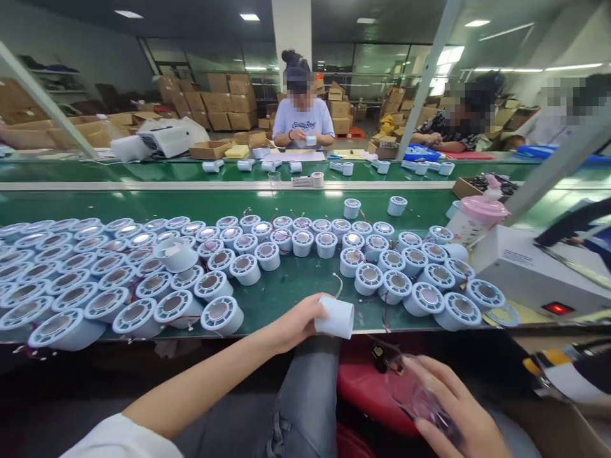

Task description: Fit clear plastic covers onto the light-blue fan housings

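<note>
My left hand is closed round a light-blue plastic cylinder, tipped on its side at the table's front edge. A thin pale wire rises behind it. Lower right, my right hand is smeared by motion, its fingers curled round a see-through, purplish cup-like piece. Just left of that piece is a small dark part with a yellowish bit; whether it is attached cannot be made out. Nearest the left hand on the table stands a light-blue round housing with a slotted ring and grey centre.
Many similar housings with thin wires crowd the green table on both sides. At right stand a grey box with a lit red switch and a pink-lidded container. Below is a red seat. A co-worker sits opposite.
</note>
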`<state>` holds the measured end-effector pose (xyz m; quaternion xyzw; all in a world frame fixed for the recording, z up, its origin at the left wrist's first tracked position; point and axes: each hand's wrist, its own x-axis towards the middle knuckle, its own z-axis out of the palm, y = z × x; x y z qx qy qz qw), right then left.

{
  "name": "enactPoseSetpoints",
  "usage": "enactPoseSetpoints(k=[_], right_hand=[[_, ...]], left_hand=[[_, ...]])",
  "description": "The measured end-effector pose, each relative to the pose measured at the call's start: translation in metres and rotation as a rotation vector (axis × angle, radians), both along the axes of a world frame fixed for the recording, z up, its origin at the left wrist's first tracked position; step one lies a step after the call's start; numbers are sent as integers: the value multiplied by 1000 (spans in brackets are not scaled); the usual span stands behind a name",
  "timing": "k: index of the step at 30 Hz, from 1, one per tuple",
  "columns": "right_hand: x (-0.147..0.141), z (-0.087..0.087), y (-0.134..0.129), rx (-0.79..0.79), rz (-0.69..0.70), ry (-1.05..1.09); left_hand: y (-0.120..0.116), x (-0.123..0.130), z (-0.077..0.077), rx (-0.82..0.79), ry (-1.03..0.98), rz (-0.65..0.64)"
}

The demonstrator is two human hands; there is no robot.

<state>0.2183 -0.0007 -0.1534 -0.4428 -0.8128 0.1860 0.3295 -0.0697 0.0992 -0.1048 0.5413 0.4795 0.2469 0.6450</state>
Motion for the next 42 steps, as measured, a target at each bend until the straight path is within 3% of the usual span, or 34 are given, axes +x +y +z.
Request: enactPoseSetpoints(k=[4,7,9,13,17,23,26,31,34,37,39,42], right_hand=[[-36,15,8,161,-130,-156],[-47,22,9,65,-230,-240],[-45,24,7,-86,-270,-237],[-36,25,2,-402,-224,0],[-31,29,0,-576,-214,281],[-29,25,0,-650,-305,599],[-27,22,1,-708,-349,740],[-21,21,-1,-766,-332,907],[-18,22,-9,-607,-191,680],[-17,21,-19,-364,-153,347],[-15,19,-24,-299,-159,272],[-13,19,-28,-356,-156,299]], left_hand=[[3,35,-10,-250,-16,-315],[0,50,-7,-290,16,-477],[-3,54,-3,-120,65,-524],[-10,55,1,438,162,-504],[-17,55,-11,526,115,-414],[-15,55,-32,636,68,-480],[-15,56,-31,584,4,-536],[-21,57,-22,263,-151,-543],[-25,57,-24,53,-252,-461],[-27,56,-28,-73,-321,-434],[-27,55,-27,-77,-316,-462],[-28,53,-20,1,-256,-521]])
